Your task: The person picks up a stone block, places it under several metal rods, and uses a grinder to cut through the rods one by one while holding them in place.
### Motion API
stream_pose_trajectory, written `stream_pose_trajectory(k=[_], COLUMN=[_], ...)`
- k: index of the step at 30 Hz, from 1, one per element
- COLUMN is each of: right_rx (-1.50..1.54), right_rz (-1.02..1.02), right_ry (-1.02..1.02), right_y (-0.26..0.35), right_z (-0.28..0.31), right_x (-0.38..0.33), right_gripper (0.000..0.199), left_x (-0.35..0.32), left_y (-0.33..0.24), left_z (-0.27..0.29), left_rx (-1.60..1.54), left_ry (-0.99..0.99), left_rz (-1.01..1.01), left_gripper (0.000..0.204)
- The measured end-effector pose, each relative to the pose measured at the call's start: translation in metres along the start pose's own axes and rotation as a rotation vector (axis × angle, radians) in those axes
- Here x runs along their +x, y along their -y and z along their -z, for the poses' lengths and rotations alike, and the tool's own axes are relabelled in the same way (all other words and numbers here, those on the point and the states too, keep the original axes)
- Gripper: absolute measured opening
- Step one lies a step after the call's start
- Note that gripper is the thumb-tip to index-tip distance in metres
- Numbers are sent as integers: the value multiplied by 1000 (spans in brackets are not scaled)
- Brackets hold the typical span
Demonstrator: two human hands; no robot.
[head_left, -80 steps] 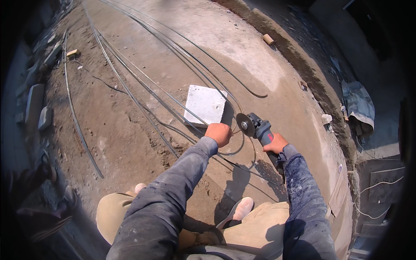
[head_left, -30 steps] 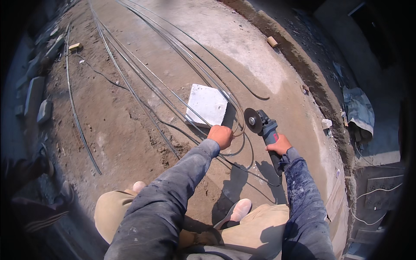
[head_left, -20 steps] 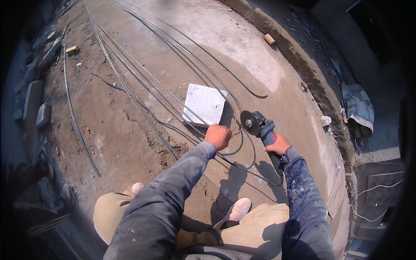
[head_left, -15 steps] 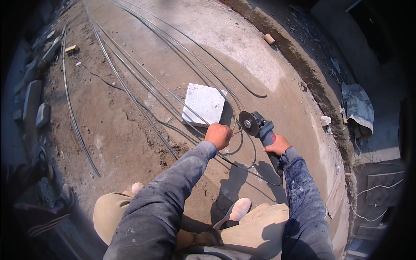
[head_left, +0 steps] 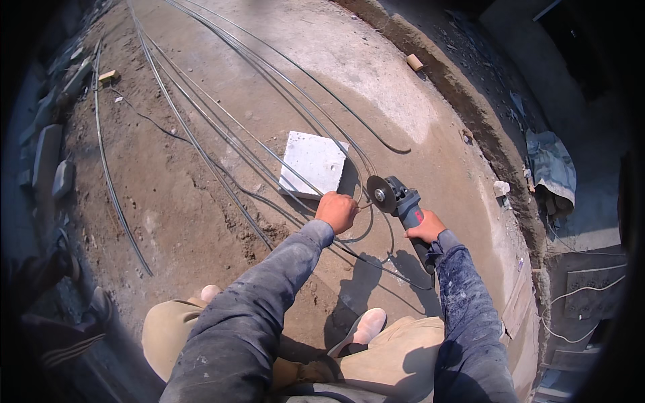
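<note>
I am crouched over a concrete floor. My left hand [head_left: 337, 211] is closed around a thin steel rod [head_left: 363, 204] just in front of a white stone block [head_left: 314, 163]. My right hand [head_left: 424, 228] grips the body of an angle grinder [head_left: 400, 199]. Its round cutting disc [head_left: 381, 195] stands at the rod, a short way right of my left fist. Several long steel rods [head_left: 222, 124] run away across the floor and pass over or beside the block.
A curved rod [head_left: 111, 181] lies on the dirt at left, near flat stones [head_left: 48, 154]. A raised rough kerb [head_left: 463, 101] runs along the right, with a small wood piece [head_left: 414, 62] and a crumpled grey sack [head_left: 552, 164]. My shoe [head_left: 363, 329] is near.
The grinder was lifted slightly away to the right a second ago and has come back toward the rod by my left fist. My left hand has stayed on the rod.
</note>
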State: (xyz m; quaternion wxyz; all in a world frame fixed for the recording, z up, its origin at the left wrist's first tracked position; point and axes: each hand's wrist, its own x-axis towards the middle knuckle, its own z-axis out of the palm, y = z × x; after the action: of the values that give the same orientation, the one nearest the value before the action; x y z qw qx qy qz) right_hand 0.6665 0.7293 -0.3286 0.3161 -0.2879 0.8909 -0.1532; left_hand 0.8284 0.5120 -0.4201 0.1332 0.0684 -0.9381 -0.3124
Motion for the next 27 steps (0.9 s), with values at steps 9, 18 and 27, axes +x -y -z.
stream_pose_trajectory(k=[9,18,27], right_rx=[2,11,16], right_rz=[-30,-62,-27], right_ry=[2,26,36], right_y=[-6,-7,-10], right_z=[-1,0,-1], right_x=[2,-7,-7], right_gripper=[50,50,50], left_x=[1,2,2], left_y=[1,1,-1], left_z=[-1,-2,-2], left_rx=[-18,19,32], left_ry=[-35,-10,-11], left_rz=[-20,-11,-10], left_gripper=[16,16,16])
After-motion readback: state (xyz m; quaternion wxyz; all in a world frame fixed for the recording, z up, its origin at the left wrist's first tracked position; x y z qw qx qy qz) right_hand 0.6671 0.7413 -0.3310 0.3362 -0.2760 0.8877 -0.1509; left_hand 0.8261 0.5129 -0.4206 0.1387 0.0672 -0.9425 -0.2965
